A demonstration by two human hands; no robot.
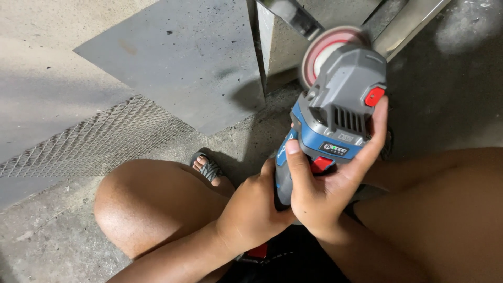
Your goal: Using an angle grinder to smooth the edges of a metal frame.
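A blue and grey cordless angle grinder [335,112] is held upright in front of me, with a red and white disc [324,48] at its far end. My left hand [251,209] grips the lower handle of the grinder. My right hand [330,181] wraps the body from the right, thumb across the front and fingers reaching up to a red button [374,96]. The disc sits close to a metal frame [277,31] standing on the floor; whether they touch is unclear.
A flat grey metal sheet [183,57] lies on the concrete floor at the upper left. A strip of expanded metal mesh [89,139] lies to the left. My bent knee [146,202] and a sandalled foot [209,169] are below.
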